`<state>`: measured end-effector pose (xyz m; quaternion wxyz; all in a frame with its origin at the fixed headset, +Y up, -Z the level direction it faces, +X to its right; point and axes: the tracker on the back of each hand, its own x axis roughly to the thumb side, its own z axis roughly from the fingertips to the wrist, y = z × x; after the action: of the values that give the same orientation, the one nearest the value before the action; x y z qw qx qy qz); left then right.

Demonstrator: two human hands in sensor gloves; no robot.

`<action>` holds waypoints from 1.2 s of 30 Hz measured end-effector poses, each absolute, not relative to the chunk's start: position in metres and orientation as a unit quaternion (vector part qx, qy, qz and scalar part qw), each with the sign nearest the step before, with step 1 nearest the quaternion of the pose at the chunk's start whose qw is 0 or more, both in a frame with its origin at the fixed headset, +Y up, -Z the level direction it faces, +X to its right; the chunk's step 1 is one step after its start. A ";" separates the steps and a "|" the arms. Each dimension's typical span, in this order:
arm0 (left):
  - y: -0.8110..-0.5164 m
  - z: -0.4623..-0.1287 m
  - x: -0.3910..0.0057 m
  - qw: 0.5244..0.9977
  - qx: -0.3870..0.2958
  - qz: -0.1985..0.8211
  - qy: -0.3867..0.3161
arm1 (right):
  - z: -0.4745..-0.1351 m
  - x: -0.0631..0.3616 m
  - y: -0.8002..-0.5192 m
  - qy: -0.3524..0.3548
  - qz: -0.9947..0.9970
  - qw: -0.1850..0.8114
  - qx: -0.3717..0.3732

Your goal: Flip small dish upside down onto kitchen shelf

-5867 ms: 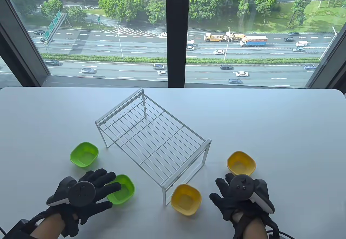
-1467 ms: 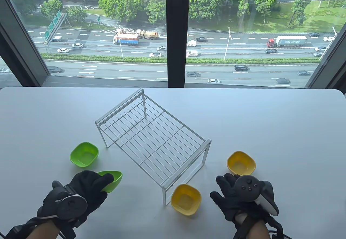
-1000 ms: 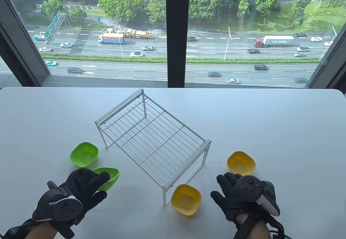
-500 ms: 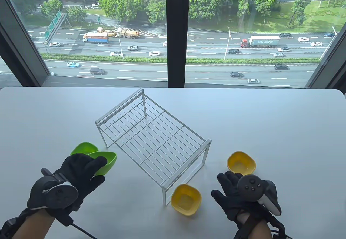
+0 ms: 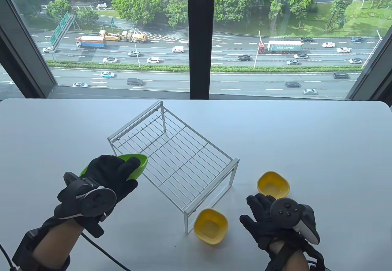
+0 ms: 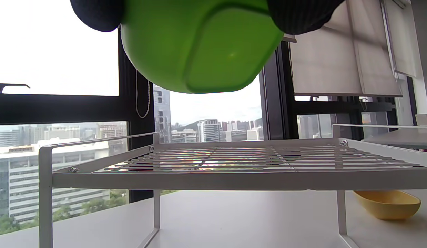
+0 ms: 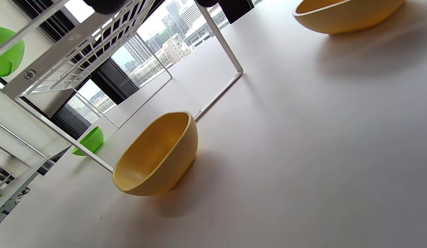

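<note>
My left hand grips a small green dish by its rim and holds it in the air, tilted, at the near left edge of the white wire shelf. In the left wrist view the dish's underside hangs above the shelf's top, with my gloved fingers on either side of it. My right hand rests open and empty on the table, between two yellow dishes. The shelf top holds nothing.
A second green dish sits on the table, mostly hidden behind my left hand; it shows in the right wrist view. One yellow dish stands by the shelf's near leg, another to its right.
My left hand lifted the green dish off the table and carried it up and forward-right to the shelf's left edge. The right hand stayed put.
</note>
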<state>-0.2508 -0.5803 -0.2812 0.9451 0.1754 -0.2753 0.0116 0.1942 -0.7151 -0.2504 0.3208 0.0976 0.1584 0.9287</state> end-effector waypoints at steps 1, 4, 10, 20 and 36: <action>-0.580 -0.283 -0.250 0.947 0.174 0.011 -0.271 | -0.250 0.194 -0.715 0.158 0.929 0.321 0.098; -0.579 -0.292 -0.246 0.952 0.168 0.004 -0.257 | -0.251 0.194 -0.715 0.158 0.928 0.321 0.100; -0.570 -0.308 -0.231 0.957 0.160 -0.017 -0.243 | -0.251 0.194 -0.715 0.158 0.930 0.316 0.099; -0.562 -0.328 -0.202 0.961 0.143 -0.067 -0.228 | -0.252 0.190 -0.717 0.163 0.936 0.299 0.095; -0.564 -0.363 -0.174 0.969 0.109 -0.074 -0.210 | -0.251 0.198 -0.716 0.145 0.930 0.329 0.080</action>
<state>-0.1738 -0.5639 -0.3635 0.9687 0.1093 -0.2102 -0.0739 0.1976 -0.7159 -0.2513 0.3286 0.0796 0.1449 0.9299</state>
